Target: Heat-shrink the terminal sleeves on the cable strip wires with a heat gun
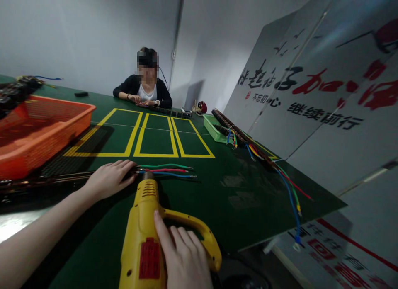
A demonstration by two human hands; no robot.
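In the head view, a yellow heat gun [139, 227] with a red label points away from me, its metal nozzle [149, 175] close to three insulated wires [168, 171]. My right hand [186, 256] is closed around the gun's grip, the thumb lying along its body. The wires are green, red and blue, with metal terminals at their right ends. My left hand [113, 177] is closed over their left end, where they join a long, dark strip with copper-coloured lines [71, 178]. The fingertips partly hide that join.
An orange plastic basket [46, 135] stands at left. Yellow tape rectangles [155, 156] mark the green table [211, 206]. At right, a light green basket [213, 129] sits near more wired strips [242, 135]. Across the table, a person [146, 86] handles small parts.
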